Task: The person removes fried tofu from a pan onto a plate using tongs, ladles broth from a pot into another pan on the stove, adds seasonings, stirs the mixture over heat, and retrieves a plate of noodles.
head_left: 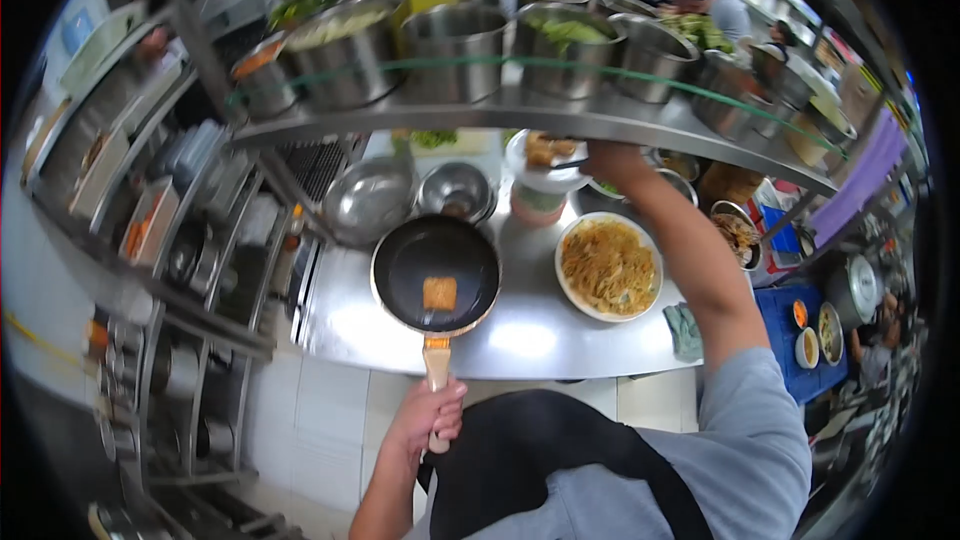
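My left hand (428,416) is wrapped round the light wooden handle of a black frying pan (410,260). One golden-brown square piece of food (438,293) lies in the pan, towards the handle. My right arm reaches forward to the back of the steel table, where my right hand (612,162) is closed just under the shelf edge. A thin dark thing juts from its fingers, too small to name. Beside those fingers, a white dish (535,178) holds several browned pieces (550,148). A white plate of noodles (610,265) sits below my right forearm.
Overhead, a steel shelf (480,118) bears several metal pots (455,50). Steel bowls (368,200) stand behind the pan. A green cloth (683,330) lies at the table's right front edge. Racks (200,300) stand left, a blue surface (775,320) with bowls right. Other people work beyond the shelf.
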Motion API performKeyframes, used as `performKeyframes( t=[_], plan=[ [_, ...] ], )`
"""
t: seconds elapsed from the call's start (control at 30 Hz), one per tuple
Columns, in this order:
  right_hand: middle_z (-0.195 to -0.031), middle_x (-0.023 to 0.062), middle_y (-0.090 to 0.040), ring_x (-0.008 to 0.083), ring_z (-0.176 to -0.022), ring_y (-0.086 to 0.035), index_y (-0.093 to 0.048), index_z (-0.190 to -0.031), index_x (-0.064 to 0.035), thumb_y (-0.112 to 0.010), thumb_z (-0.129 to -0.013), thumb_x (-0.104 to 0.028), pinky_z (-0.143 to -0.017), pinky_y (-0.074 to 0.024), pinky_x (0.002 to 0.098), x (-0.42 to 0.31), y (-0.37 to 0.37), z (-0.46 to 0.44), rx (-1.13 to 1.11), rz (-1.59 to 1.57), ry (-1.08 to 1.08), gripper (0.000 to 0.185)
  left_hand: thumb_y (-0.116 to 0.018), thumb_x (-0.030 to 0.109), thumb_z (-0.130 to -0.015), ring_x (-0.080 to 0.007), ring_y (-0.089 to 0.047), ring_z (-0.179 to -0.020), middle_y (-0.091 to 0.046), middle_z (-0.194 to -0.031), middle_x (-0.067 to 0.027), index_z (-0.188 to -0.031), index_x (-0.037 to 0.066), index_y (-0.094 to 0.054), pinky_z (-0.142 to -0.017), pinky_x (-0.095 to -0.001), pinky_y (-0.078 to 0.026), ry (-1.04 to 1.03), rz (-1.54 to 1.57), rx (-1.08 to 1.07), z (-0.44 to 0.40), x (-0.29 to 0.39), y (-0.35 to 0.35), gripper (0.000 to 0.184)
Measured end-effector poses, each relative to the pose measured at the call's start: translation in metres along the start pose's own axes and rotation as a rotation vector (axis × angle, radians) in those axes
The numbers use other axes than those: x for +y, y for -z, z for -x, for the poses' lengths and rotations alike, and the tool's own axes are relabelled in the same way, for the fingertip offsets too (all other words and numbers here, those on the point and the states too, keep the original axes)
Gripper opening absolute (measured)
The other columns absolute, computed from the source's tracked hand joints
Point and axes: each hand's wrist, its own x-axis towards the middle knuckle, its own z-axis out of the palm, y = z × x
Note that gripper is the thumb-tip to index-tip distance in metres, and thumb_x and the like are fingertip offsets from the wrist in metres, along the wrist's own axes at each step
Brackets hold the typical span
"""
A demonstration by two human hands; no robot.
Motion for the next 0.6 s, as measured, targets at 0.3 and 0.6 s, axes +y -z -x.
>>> performKeyframes(
  t=[0.3, 0.6],
  plan=[
    [-0.08, 0.0142, -0.069, 0.0349, -0.075, -0.069, -0.061, -0.107, -0.0064, -0.074, -0.077, -0.05, -0.063, -0.0533, 0.0453, -0.096, 0.104, 0.116, -0.368, -0.305, 0.388, 0.055, -0.062, 0.015, -0.096, -0.0043, -0.032, -0.04, -0.036, -0.057, 0.0057, -0.087, 0.012, -0.045, -0.036, -0.0238, -0.029, -0.004, -0.012, -0.003, 0.001, 0.002, 0.0, 0.02],
    [-0.08, 0.0129, -0.071, 0.0309, -0.079, -0.071, -0.063, -0.097, -0.0017, -0.072, -0.079, -0.034, -0.065, -0.0552, 0.0427, -0.128, 0.094, 0.123, -0.317, -0.344, 0.415, 0.038, -0.059, 0.014, -0.098, -0.0053, -0.032, -0.04, -0.035, -0.058, 0.0044, -0.088, 0.012, -0.044, -0.036, -0.0247, -0.031, -0.001, -0.047, -0.072, -0.004, 0.004, -0.011, 0.018]
  ],
)
